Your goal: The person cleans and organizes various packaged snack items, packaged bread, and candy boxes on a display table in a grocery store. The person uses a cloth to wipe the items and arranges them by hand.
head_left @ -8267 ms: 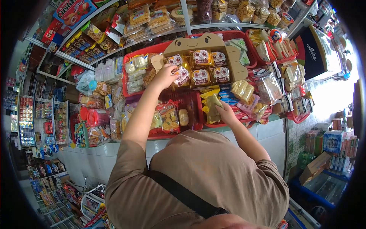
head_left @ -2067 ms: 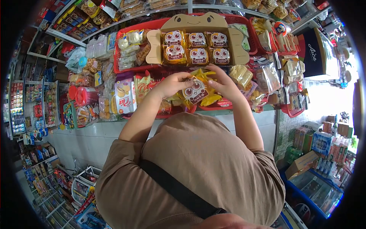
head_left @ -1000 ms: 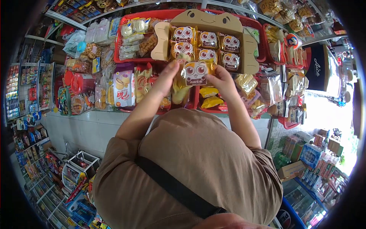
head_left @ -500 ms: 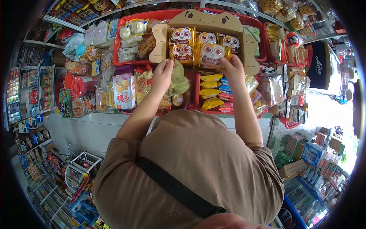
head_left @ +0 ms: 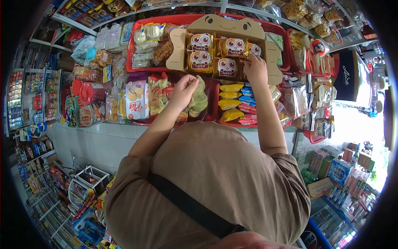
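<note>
Your right hand (head_left: 256,71) is the nearer one to the face-printed packet (head_left: 253,49) at the far right of the cardboard box (head_left: 177,50); its fingertips meet or overlap that packet's near edge. The fingers are partly curled, but they hide their own undersides, so you cannot tell whether they grip it. Your left hand (head_left: 185,90) sits lower and to the left, just short of the box, thumb and fingers closed together on a crumpled green cloth (head_left: 199,98) that hangs toward you. The box lies directly ahead of you, its long axis running left to right, with its back flap standing up and bearing a drawn smile. The packet is shiny and golden, with a white big-eyed face over a brown label, and it matches the middle packet (head_left: 234,46) beside it. Yellow snack packs (head_left: 230,103) lie between your forearms.
</note>
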The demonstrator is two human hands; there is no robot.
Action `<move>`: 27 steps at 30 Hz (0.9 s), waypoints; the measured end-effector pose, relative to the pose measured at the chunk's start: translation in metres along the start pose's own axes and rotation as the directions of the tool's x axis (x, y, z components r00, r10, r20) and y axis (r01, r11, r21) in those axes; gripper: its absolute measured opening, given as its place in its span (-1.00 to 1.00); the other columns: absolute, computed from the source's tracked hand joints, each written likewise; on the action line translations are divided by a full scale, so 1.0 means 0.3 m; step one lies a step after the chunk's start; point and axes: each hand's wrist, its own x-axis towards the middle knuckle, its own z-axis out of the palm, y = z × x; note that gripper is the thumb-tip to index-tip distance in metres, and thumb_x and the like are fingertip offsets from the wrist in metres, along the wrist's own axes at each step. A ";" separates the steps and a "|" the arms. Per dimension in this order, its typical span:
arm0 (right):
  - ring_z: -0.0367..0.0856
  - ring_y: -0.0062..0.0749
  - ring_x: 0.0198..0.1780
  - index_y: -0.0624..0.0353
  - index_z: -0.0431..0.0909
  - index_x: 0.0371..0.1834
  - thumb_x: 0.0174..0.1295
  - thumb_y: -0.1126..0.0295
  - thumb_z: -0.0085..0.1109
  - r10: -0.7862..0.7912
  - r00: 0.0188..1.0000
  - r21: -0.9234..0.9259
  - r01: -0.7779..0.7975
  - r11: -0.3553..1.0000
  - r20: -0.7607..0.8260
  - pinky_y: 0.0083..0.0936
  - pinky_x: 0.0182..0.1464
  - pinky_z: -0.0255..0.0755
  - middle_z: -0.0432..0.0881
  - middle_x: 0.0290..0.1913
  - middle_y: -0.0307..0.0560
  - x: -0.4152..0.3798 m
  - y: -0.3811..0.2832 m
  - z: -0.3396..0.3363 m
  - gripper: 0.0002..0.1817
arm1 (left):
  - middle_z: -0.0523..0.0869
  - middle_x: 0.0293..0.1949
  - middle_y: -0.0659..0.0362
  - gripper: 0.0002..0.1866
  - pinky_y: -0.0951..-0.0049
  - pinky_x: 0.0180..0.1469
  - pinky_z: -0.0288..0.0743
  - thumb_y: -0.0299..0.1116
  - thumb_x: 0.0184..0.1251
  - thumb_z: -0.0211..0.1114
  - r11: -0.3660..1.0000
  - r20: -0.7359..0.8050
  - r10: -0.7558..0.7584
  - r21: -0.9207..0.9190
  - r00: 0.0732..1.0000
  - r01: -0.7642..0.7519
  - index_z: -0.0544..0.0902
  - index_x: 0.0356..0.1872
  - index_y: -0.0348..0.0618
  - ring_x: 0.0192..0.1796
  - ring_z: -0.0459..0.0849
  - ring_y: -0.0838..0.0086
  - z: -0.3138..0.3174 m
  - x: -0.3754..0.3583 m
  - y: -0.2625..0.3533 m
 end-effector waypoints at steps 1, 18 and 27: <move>0.38 -0.03 0.15 0.17 0.32 0.17 0.02 0.21 0.25 -0.004 0.999 -0.043 0.006 0.999 0.040 -0.27 0.15 0.31 0.41 0.12 0.18 -0.026 0.006 -0.005 -0.38 | 0.45 -0.51 0.40 -0.83 0.68 -0.35 0.24 -0.31 0.32 0.14 1.000 0.003 0.000 0.026 1.000 0.000 0.50 -0.38 -0.19 -0.42 0.33 0.76 -0.007 -0.004 -0.012; 0.23 0.13 0.24 0.15 0.30 0.16 -0.17 0.38 0.30 0.126 0.985 0.187 -0.102 0.977 -0.121 -0.22 0.23 0.24 0.22 0.24 0.28 -0.130 0.008 -0.037 -0.30 | 0.58 -0.16 0.27 -0.73 0.64 0.01 0.31 -0.22 0.39 0.05 0.956 0.380 -0.270 -0.002 0.885 0.292 0.54 -0.10 -0.20 -0.07 0.49 0.63 0.111 -0.067 0.063; 0.31 -0.20 0.22 0.25 0.24 0.22 -0.16 0.40 0.40 -0.031 0.999 0.691 0.050 0.721 -0.040 -0.37 0.09 0.36 0.28 0.19 0.12 -0.279 -0.119 -0.119 -0.21 | 0.54 0.00 0.14 -0.56 0.45 0.09 0.39 -0.09 0.42 -0.04 0.717 0.399 -0.368 -0.453 0.840 0.530 0.40 0.13 -0.18 0.02 0.53 0.48 0.130 -0.120 0.029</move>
